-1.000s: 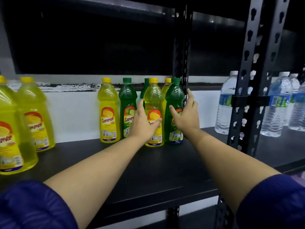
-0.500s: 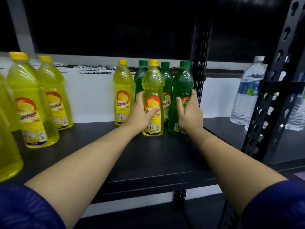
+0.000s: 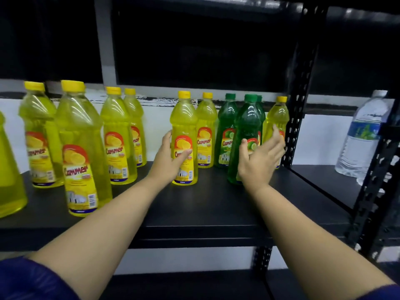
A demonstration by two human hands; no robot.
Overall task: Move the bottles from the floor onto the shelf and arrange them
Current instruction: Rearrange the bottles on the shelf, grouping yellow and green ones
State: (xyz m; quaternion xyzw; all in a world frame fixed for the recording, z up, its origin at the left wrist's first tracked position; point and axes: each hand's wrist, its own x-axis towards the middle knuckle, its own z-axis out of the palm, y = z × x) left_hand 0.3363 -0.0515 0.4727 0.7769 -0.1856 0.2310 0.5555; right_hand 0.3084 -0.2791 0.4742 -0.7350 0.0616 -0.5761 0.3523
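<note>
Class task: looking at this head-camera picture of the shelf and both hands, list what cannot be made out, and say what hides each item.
- Rear green bottle: only its cap shows, behind the front green bottle.
- Leftmost yellow bottle: cut by the left edge.
- Water bottle: partly behind the rack post.
- Label small print: blurred.

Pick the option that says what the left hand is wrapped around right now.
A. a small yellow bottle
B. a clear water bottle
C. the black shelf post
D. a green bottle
A: the left hand curls round the label of a small yellow bottle standing on the shelf; the right hand is open by the green bottle.
</note>
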